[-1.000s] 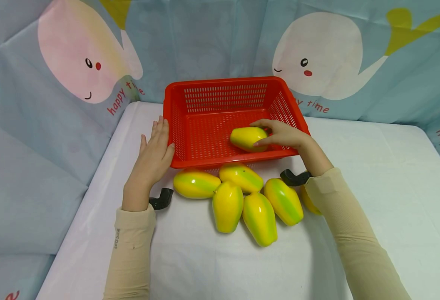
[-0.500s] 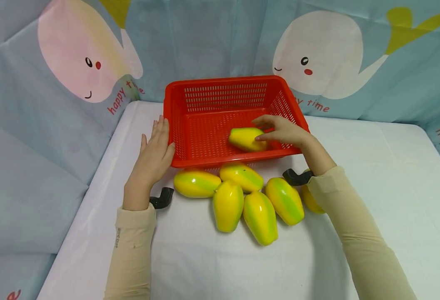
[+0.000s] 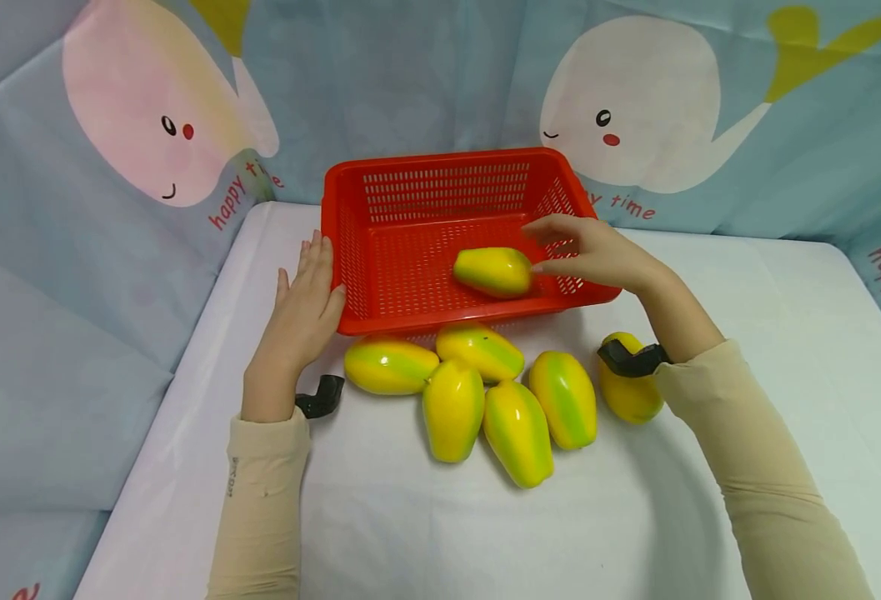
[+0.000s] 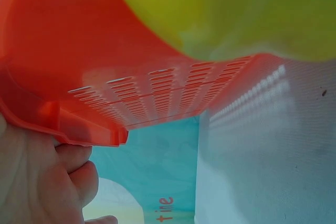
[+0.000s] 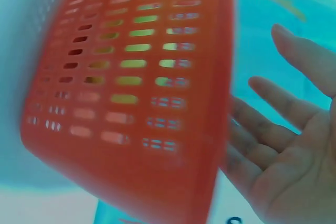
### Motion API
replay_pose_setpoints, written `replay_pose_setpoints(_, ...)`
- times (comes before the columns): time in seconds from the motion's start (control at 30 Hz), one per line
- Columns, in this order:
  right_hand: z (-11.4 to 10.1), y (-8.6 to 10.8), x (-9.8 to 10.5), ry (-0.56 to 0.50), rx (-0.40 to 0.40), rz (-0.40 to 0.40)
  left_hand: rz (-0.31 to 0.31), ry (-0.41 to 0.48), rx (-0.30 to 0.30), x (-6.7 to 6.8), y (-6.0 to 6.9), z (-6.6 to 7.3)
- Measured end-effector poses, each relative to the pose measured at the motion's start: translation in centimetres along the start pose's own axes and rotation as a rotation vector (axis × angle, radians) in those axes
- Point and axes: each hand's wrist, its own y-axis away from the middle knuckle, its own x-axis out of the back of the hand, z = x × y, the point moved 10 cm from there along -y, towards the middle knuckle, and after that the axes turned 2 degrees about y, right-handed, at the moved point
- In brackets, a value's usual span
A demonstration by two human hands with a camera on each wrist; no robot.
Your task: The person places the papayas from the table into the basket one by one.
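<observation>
A red plastic basket (image 3: 380, 322) stands on the table with one yellow-green papaya (image 3: 494, 272) lying inside. Against the basket's left side rests my left hand (image 3: 301, 304), fingers straight; its wrist view shows the hand (image 4: 50, 182) at the basket's rim. Over the right side of the basket, my right hand (image 3: 598, 250) hovers with spread fingers and nothing in them. Its thumb is close to the papaya's right end; the right wrist view shows the palm (image 5: 299, 166) bare. Several more papayas (image 3: 453, 410) lie in front of the basket.
One papaya (image 3: 630, 392) lies apart on the right, partly hidden by a black wrist mount (image 3: 631, 360). White cloth covers the table (image 3: 410, 533). Behind the basket hangs a blue curtain (image 3: 425, 75) with whale prints.
My right hand has let go of the papaya in the basket and drawn back to the right. The papaya stays on the basket floor. My left hand has hardly moved.
</observation>
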Motion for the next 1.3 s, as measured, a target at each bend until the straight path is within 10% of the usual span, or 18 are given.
replay_pose_setpoints(0.63,-0.5,12.1,2.1,0.045,0.204,0.27,0.005,0.005,-0.002,-0.3,-0.1,0.0)
replay_pose_setpoints(1.3,4.2,19.3,-0.9,-0.086,0.133,0.449,0.002,0.017,-0.012,-0.1,0.0,-0.1)
